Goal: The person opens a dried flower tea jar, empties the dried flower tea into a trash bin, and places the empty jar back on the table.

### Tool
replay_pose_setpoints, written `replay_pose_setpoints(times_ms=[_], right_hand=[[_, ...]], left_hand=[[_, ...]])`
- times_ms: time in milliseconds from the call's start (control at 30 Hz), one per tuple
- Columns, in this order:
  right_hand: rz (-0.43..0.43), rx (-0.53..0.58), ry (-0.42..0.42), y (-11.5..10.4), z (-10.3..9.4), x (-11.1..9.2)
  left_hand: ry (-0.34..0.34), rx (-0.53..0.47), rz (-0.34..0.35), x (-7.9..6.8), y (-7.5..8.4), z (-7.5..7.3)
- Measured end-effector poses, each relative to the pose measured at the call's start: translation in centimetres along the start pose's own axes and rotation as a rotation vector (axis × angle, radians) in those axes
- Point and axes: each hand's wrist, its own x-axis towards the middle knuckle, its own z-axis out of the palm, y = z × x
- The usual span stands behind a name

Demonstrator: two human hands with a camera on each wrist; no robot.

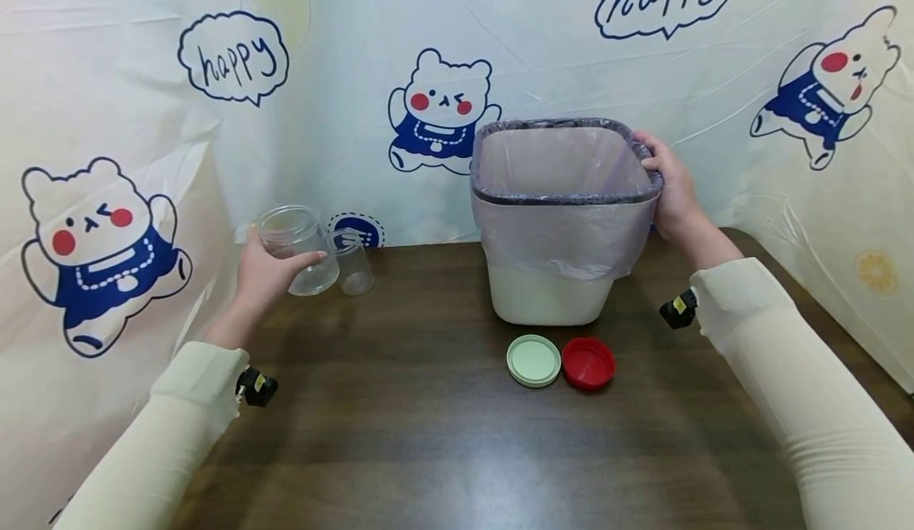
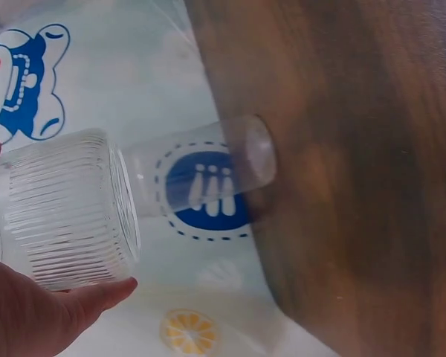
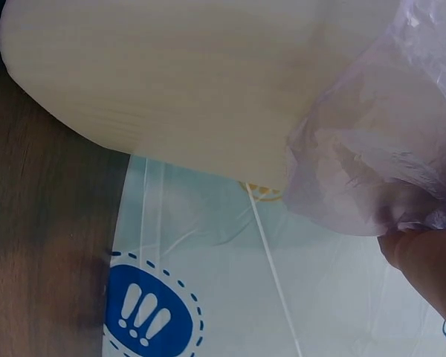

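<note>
My left hand (image 1: 266, 272) grips a clear ribbed jar (image 2: 67, 212), thumb on one side and fingers on the other. In the left wrist view its base stops short of the tabletop. Just right of it stands a clear cup (image 1: 355, 266), partly behind the jar in the head view. On the right, a cream trash can (image 1: 546, 296) stands upright with a thin translucent purple liner (image 1: 564, 232) folded over its rim. My right hand (image 1: 673, 189) holds the can's right rim through the liner, thumb on top, the other fingers mostly hidden outside.
In front of the can, a pale green lid (image 1: 533, 361) and a red lid (image 1: 589, 364) lie side by side on the dark wooden table (image 1: 400, 419). A printed cloth (image 1: 343, 133) with cartoon bears hangs along the back and sides.
</note>
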Motion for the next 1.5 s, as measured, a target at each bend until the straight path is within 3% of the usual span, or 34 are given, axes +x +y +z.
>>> replay_pose_setpoints(times_ms=[233, 533, 700, 867, 1500], right_hand=[[-0.004, -0.021, -0.002, 0.0, -0.1, -0.1], [-0.017, -0.001, -0.004, 0.1, 0.0, 0.0], [-0.010, -0.026, -0.001, 0.1, 0.0, 0.0], [-0.007, -0.033, 0.004, 0.2, -0.1, -0.1], [-0.012, 0.038, 0.008, 0.2, 0.1, 0.1]], left_hand=[[0.016, 0.037, -0.042, -0.2, -2.0, 0.1], [0.025, 0.058, -0.147, -0.7, -4.5, 0.4], [0.049, 0.057, -0.161, -1.2, -5.7, 1.1], [0.029, 0.032, -0.179, -1.5, -6.7, 1.6], [0.023, 0.017, -0.217, -1.8, -9.2, 2.4]])
